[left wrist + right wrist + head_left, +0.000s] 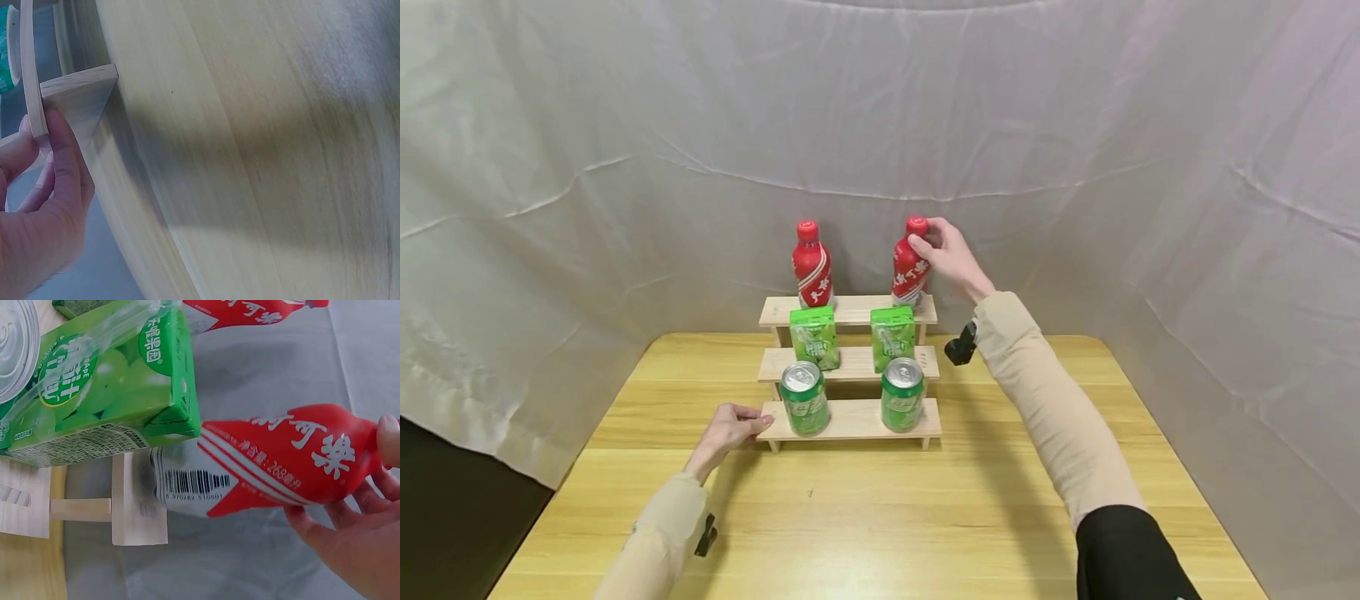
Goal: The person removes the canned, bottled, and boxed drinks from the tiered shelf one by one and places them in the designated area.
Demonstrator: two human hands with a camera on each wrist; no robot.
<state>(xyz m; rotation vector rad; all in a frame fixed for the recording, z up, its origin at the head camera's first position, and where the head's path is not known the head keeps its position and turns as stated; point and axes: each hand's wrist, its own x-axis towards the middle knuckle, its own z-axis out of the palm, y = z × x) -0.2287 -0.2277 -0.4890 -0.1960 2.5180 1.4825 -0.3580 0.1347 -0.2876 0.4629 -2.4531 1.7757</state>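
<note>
My right hand (951,254) grips a red bottle (910,271) near its neck, thumb in front and fingers behind, at the right end of the top shelf (857,310). In the right wrist view the bottle (281,462) shows white lettering and a barcode, its base at the shelf board. My left hand (730,429) pinches the left end of the lowest shelf (853,419); the left wrist view shows thumb and fingers on either side of the board (32,75). Another red bottle (812,271) stands at the top shelf's left.
On the middle shelf stand two green juice cartons (815,340), and on the lowest two green cans (805,400). The three-step wooden rack rests on a wood-grain table (880,517). Grey cloth (865,108) hangs close behind the rack and along the sides.
</note>
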